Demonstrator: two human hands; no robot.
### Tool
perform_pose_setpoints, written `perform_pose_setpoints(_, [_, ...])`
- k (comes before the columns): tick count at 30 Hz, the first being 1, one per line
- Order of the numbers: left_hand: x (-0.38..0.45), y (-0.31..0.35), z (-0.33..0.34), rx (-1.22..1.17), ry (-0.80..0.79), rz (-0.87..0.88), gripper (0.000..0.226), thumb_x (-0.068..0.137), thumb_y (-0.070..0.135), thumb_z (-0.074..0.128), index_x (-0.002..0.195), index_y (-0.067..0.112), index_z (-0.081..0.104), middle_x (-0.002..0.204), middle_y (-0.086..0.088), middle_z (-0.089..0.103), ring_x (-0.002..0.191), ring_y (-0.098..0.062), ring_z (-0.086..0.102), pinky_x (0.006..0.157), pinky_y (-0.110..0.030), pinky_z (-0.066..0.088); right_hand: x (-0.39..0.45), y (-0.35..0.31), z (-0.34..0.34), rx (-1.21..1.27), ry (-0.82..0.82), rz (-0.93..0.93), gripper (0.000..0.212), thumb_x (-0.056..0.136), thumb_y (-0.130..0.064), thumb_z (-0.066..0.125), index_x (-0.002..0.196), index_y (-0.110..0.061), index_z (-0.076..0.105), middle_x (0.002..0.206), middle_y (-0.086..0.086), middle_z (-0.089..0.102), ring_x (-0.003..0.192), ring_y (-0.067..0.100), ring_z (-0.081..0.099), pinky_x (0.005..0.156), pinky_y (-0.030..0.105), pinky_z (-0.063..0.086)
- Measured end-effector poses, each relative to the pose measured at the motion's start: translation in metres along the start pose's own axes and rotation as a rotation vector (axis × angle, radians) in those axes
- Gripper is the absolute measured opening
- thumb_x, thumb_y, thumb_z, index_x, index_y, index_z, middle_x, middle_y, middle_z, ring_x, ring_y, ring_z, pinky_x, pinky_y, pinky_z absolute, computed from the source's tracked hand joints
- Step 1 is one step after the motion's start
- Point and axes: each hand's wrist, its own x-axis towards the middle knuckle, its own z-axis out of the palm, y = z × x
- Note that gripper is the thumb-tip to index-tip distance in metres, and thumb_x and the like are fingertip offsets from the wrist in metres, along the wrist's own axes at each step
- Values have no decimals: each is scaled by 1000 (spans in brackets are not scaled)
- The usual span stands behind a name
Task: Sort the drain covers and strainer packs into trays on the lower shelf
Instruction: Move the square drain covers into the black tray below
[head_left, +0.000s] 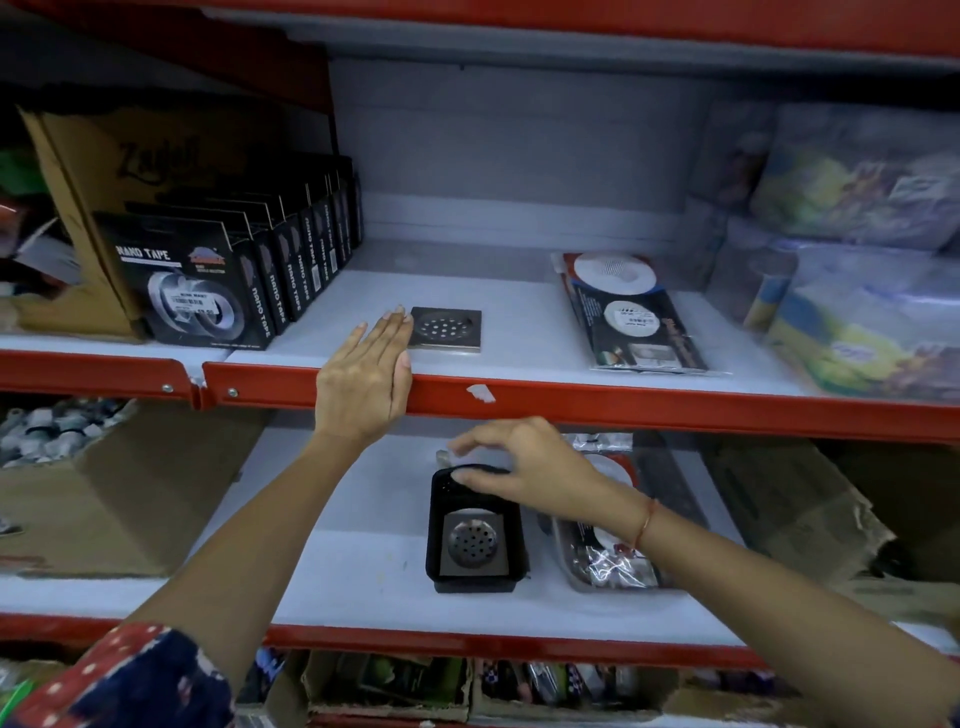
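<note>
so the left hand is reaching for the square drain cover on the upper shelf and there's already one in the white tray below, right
Nearly. The head view shows the tray holding the lower drain cover is black, not white. The left hand does reach for the square drain cover on the upper shelf.

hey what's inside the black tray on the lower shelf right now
One square metal drain cover with a round perforated centre lies in the near end of the black tray. The right hand hovers over the far end and hides what is there, if anything.
</note>
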Motion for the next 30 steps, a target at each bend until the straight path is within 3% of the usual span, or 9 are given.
perform_pose_setpoints(3, [0,0,-3,6,-28,-2,46,98,20,31,128,1,59,132,-12,61,122,-22,59,107,-38,44,7,-18,-33,124,153,-47,22,84,-23,70,103,-15,75,102,-5,76,94,1,70,93,16,51])
perform_pose_setpoints(6, [1,1,-4,-9,-43,-13,46,97,20,32,128,1,59,132,-13,60,123,-22,59,107,-39,44,23,-21,-59,163,304,-81,14,83,-19,71,95,-14,77,91,-5,77,82,0,71,87,17,55])
perform_pose_setpoints(9, [2,1,-4,-15,-37,-13,46,96,19,32,129,0,58,133,-13,60,124,-22,58,107,-40,45,50,-11,-75,138,359,-66,16,84,-17,70,97,-12,77,91,-3,77,83,3,72,87,21,56])
perform_pose_setpoints(12, [3,0,-2,-10,-4,-7,46,94,18,33,128,0,59,131,-13,61,122,-22,60,104,-40,48,80,6,-81,52,274,-3,26,84,-21,71,107,-10,74,102,2,76,94,9,71,94,27,54])
perform_pose_setpoints(16, [2,-4,4,1,34,9,49,96,19,27,129,1,58,133,-12,59,123,-20,58,106,-38,45,118,32,-80,-131,-36,120,77,74,-49,74,140,-19,46,145,-2,49,134,15,45,111,27,32])
perform_pose_setpoints(18, [2,-5,7,4,52,20,50,97,21,24,130,1,57,135,-11,58,125,-19,57,107,-37,43,137,45,-77,-163,-159,189,97,69,-57,75,148,-23,31,156,-1,33,142,19,31,115,33,25])
perform_pose_setpoints(21, [1,-7,10,5,67,28,51,98,21,23,131,2,57,136,-11,57,126,-19,56,108,-37,42,159,58,-70,-155,-263,251,110,63,-62,75,151,-24,20,159,0,25,145,22,26,116,36,22])
perform_pose_setpoints(24, [1,-8,12,3,76,34,51,98,21,24,131,1,56,136,-11,56,127,-18,55,108,-37,43,169,68,-65,-66,-304,298,114,61,-64,75,151,-23,19,154,0,34,140,22,35,113,32,27])
perform_pose_setpoints(30, [1,-6,11,5,88,30,50,97,20,24,130,1,57,135,-12,57,126,-19,56,108,-36,42,167,78,-67,44,-176,294,113,56,-57,83,147,-14,31,136,2,54,125,21,50,106,27,36])
